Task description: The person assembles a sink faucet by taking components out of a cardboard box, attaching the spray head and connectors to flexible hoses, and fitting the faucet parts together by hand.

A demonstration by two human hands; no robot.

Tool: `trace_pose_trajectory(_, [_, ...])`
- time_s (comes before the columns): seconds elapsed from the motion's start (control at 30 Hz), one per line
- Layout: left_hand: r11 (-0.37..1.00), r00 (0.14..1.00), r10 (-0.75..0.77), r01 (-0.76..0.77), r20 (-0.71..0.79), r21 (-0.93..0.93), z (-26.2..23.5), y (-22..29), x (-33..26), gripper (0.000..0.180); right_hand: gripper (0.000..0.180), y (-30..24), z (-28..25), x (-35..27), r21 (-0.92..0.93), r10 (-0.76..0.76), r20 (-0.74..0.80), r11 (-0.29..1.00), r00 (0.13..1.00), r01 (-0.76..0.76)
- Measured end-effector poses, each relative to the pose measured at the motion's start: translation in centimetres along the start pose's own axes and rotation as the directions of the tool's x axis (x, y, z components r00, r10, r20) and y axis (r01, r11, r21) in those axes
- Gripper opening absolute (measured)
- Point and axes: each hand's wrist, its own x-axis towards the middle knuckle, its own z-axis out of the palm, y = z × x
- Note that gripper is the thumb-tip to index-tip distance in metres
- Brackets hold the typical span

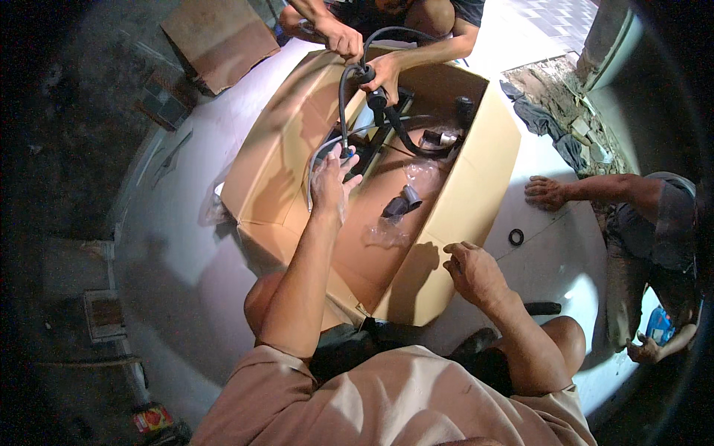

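My left hand (pixel 332 182) reaches into a large cardboard box (pixel 424 279), fingers spread. Its fingertips are by the lower end of a thin black hose (pixel 343 104), close to a small blue piece; whether they touch is unclear. Loosely bent and apart, the fingers of my right hand (pixel 480 276) are at the box's right flap, with nothing visible in them. Across the box, another person's two hands grip the hose and a black pipe fitting (pixel 377 99). From that fitting a thicker black curved tube (pixel 405 137) runs down into the box.
Inside the box lie a grey-and-black pipe piece (pixel 401 204) and crumpled clear plastic (pixel 387 236). A black ring (pixel 516 237) rests on the pale floor to the right, near another person's flat hand (pixel 547 193). A loose cardboard piece (pixel 218 41) lies at the far left.
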Motion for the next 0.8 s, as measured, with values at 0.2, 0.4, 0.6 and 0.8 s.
trace_pose_trajectory(0.2, [1.0, 0.998, 0.022, -0.023, 0.065, 0.001, 0.0, 0.5, -0.1, 0.055, 0.028, -0.3, -0.1, 0.1, -0.007, 0.007, 0.02, 1.0, 1.0, -0.007])
trace_pose_trajectory(0.4, [1.0, 0.992, 0.025, -0.023, 0.124, -0.016, 0.5, 0.9, -0.5, 0.05, 0.026, -0.4, -0.1, 0.1, 0.02, 0.014, 0.015, 1.0, 1.0, -0.014])
trace_pose_trajectory(0.6, [0.999, 0.991, 0.024, -0.02, 0.13, -0.036, 0.6, 1.1, -0.8, 0.05, 0.028, -0.2, 0.0, 0.0, -0.018, -0.009, 0.036, 1.0, 0.999, 0.01])
trace_pose_trajectory(0.8, [0.999, 0.989, 0.033, -0.029, 0.147, -0.031, 0.5, 1.0, -0.8, 0.054, 0.026, -0.6, -0.1, -0.1, 0.015, 0.009, 0.026, 1.0, 1.0, -0.01])
